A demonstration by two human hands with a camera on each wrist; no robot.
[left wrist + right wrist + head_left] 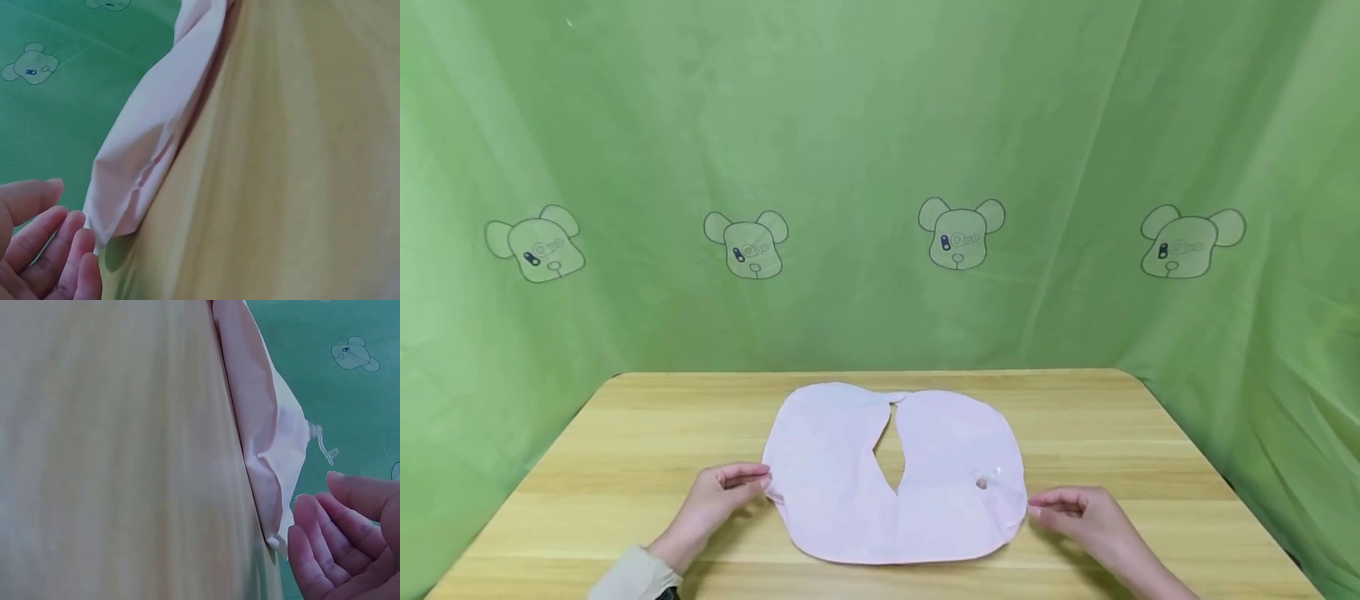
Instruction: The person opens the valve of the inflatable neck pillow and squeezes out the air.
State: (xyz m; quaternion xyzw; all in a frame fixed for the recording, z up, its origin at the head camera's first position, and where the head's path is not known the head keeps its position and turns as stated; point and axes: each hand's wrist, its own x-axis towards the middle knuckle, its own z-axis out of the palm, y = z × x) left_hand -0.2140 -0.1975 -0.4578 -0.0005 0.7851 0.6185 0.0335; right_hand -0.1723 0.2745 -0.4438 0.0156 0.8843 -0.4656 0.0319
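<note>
A flat pale pink inflatable neck pillow (835, 467) lies on the wooden table, its two lobes meeting at the far side around a narrow central gap. On its right lobe a clear valve (315, 430) sticks up with its little plug hanging out. At the left edge is my left hand (718, 500); its fingertips are at the pillow's rim, and in the left wrist view the thumb stands apart from the fingers. My right hand (1086, 521) is beside the right edge, fingers loosely bent, thumb apart from them in the right wrist view.
The light wooden table (647, 450) has rounded far corners. Behind it and along both sides hangs a green curtain (850, 125) printed with several bear heads.
</note>
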